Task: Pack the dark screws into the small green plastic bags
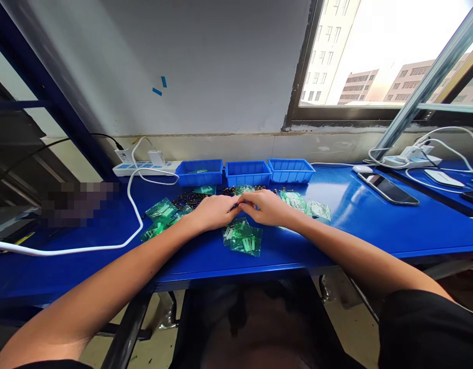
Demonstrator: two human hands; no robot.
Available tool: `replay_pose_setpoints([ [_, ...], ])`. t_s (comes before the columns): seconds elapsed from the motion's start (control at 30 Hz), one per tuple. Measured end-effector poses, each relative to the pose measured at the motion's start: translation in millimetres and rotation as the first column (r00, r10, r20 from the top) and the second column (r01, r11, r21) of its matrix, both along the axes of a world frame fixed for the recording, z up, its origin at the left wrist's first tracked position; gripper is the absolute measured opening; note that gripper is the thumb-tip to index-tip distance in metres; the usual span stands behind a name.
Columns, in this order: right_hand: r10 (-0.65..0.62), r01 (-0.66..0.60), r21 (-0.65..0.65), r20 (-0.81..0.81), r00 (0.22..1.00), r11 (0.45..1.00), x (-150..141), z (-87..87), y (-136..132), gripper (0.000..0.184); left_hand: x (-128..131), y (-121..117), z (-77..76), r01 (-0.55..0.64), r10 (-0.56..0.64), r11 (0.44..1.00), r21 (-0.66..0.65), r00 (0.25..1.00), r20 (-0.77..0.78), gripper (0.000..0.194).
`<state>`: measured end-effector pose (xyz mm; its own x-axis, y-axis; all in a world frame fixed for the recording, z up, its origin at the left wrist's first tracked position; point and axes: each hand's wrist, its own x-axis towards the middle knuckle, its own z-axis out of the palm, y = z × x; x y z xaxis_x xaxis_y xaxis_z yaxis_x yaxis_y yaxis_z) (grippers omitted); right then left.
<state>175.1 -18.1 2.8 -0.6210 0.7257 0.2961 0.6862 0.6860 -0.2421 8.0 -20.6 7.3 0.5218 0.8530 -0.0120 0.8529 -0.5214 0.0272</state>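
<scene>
Left hand (219, 211) and right hand (265, 207): fingers curled, tips meeting; contents hidden, cannot tell how far closed. Green packets (247, 242) just beside, 6 o'clock; table's front edge (236, 275) beyond. Blue bins (248, 178) near, 12 o'clock. Tabletop (375, 220) extends toward 3 o'clock, phone (388, 188) there.

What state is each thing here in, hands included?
Left hand: fingers bent, fingertips meeting the other's
Right hand: fingers bent, any held item hidden
Green packets: filled, lying in loose clusters
Dark small parts: loose, heaped
Blue bins: upright, open-topped
Phone: face up, screen dark
Left power strip: plugs inserted
Right power strip: plugs inserted
</scene>
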Motion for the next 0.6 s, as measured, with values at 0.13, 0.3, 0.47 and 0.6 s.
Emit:
replay_pose_setpoints([
  [0.13,0.001,-0.001,0.018,-0.007,1.0,1.0,0.3,0.1,0.3,0.019,-0.2,0.8,0.0,0.002,-0.002,1.0,0.003,1.0,-0.01,0.042],
  [0.3,0.005,-0.005,0.029,-0.01,1.0,1.0,0.4,-0.9,1.0,0.02,-0.4,1.2,-0.1,0.004,-0.004,1.0,0.001,1.0,-0.009,0.042],
  [0.47,-0.051,0.051,0.049,-0.006,0.999,0.997,0.3,-2.2,1.4,0.021,-0.5,0.7,-0.1,0.009,-0.009,1.0,0.004,1.0,-0.017,0.042],
  [0.6,-0.129,0.13,0.057,-0.006,0.992,0.99,-0.8,-0.8,0.5,0.022,-0.2,0.8,0.7,0.011,-0.011,1.0,0.0,1.0,-0.021,0.041],
])
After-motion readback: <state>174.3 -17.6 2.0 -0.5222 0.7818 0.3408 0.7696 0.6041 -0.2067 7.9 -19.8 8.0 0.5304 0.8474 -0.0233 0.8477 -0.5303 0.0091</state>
